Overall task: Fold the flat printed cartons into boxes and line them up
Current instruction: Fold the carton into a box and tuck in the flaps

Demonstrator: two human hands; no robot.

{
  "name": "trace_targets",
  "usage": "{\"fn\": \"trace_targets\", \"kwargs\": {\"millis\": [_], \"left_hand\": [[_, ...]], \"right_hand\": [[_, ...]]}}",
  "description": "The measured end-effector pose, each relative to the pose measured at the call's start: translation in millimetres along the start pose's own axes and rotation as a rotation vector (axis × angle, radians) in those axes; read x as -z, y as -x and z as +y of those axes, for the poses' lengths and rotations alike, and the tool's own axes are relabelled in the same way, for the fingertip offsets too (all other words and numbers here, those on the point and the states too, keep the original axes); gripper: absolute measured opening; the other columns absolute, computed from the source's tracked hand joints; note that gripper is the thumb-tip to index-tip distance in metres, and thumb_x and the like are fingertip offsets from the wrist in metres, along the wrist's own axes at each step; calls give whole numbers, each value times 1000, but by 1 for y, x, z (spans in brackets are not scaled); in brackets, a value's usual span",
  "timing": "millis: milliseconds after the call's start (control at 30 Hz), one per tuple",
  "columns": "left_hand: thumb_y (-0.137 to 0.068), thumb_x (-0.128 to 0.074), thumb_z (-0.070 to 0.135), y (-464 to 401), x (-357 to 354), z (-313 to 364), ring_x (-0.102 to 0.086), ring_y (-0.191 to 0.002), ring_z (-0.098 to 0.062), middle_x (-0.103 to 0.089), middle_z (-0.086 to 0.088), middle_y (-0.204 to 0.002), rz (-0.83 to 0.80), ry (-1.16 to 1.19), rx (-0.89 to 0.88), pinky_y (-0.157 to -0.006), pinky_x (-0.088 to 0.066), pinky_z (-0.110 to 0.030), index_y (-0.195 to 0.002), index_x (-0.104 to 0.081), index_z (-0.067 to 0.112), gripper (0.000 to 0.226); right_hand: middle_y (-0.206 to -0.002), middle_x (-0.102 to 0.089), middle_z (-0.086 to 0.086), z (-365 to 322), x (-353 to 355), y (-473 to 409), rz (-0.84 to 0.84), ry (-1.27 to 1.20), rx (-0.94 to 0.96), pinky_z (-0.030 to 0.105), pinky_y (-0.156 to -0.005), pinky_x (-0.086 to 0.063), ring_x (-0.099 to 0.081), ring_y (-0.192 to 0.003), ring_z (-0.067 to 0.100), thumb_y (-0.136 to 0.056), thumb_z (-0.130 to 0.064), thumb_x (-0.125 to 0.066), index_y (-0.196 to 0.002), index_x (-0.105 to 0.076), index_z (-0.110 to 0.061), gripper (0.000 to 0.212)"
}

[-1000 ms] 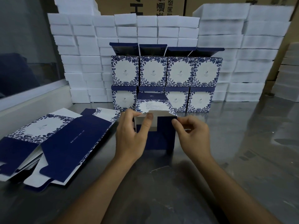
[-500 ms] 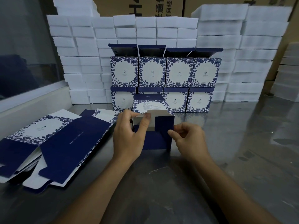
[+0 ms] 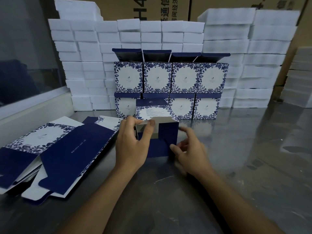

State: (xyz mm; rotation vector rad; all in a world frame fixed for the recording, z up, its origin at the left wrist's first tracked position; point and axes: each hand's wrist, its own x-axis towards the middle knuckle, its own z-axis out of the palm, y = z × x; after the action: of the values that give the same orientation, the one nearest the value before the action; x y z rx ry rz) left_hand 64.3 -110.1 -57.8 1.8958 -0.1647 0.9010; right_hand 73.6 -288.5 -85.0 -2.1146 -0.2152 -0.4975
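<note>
Carton [image 3: 162, 141] stays pinched at its top flap by the left hand [image 3: 133, 146], while the right hand [image 3: 189, 152] (blurred, fingers loosely spread) has let go and dropped to its 4 o'clock corner, flap likely tucked

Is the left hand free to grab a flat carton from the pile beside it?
Probably not yet: the left hand is pinching the half-folded box. The flat cartons lie uncovered just beside it, so nothing else blocks the way.
</note>
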Motion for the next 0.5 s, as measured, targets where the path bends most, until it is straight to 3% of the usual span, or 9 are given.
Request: {"fn": "trace_targets", "kwargs": {"millis": [100, 233, 367, 433, 500], "left_hand": [[-81, -43, 75, 0, -1, 0, -51, -88, -1, -54, 11, -96, -22, 2, -12, -67, -40, -21, -88, -51, 29, 47], [-87, -40, 62, 3, -2, 2, -53, -92, -11, -56, 2, -95, -71, 107, -36, -76, -42, -27, -90, -56, 24, 41], [-98, -25, 51, 5, -7, 4, -54, -115, -11, -62, 2, -113, -145, 359, 101, -105, -40, -37, -109, -62, 22, 48], [-105, -26, 41, 5, -9, 3, -53, -119, -3, -63, 10, -119, -157, 371, 134, -110, -39, -42, -111, -60, 35, 35], [-106, -33, 27, 5, -10, 2, -54, -120, -9, -62, 7, -123, -170, 337, 109, -108, -41, -44, -115, -57, 37, 27]], "right_hand": [[-118, -60, -8, -9, -3, 0, -15, -192, 81, 33, -90, -53, -62, -105, 11, -99, -35, -58, -150, -32, -44, 58], [-137, -54, 4, -16, -6, 0, 15, -404, 70, 47, -109, -45, -54, -126, 19, -92, -54, -47, -142, -45, -34, 54], [-130, -54, 3, -19, 0, -2, 144, -454, 29, 51, -100, -51, -54, -122, 9, -79, -66, -53, -111, -59, -33, 46], [-122, -56, 2, -22, 2, -3, 196, -440, 37, 53, -88, -56, -56, -116, 11, -79, -69, -53, -98, -58, -38, 36], [-116, -57, 2, -23, 3, -4, 235, -423, 58, 54, -82, -57, -57, -111, 14, -81, -69, -53, -90, -56, -38, 32]]}}
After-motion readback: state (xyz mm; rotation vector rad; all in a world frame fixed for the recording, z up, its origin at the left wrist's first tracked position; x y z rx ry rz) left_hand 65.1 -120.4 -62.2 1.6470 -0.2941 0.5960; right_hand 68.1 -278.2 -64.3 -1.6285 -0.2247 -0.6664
